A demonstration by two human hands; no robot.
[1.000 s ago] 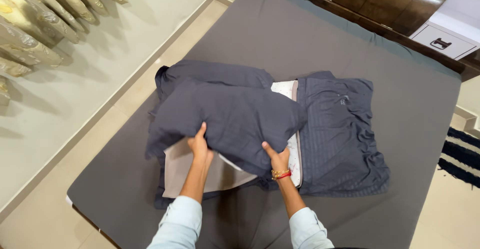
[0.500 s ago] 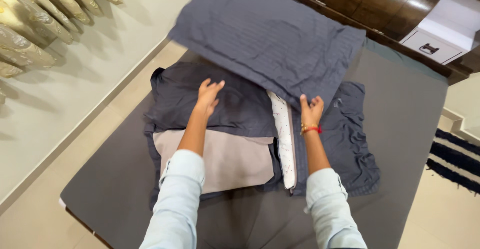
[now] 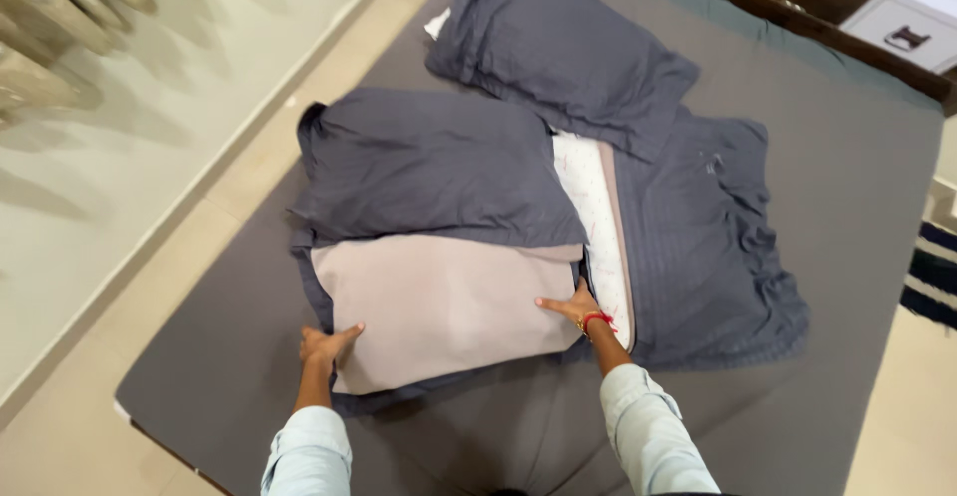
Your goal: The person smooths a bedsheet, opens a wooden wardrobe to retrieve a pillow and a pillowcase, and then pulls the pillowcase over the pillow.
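Head view: left hand (image 3: 327, 342) lies flat, fingers spread, on the near-left corner of the beige pillow (image 3: 444, 307); right hand (image 3: 570, 308) presses open-palmed on its near-right edge. Neither is closed on anything. Just beyond the hands, one dark grey cased pillow (image 3: 434, 167) overlaps the beige one. Farther off, a second cased pillow (image 3: 563, 52) rests toward the head of the bed (image 3: 847, 167). Right of the right hand: white printed pillow (image 3: 598, 227), then a limp grey pillowcase (image 3: 703, 247), apparently empty. Judgement: two cased, beige and white ones still bare.
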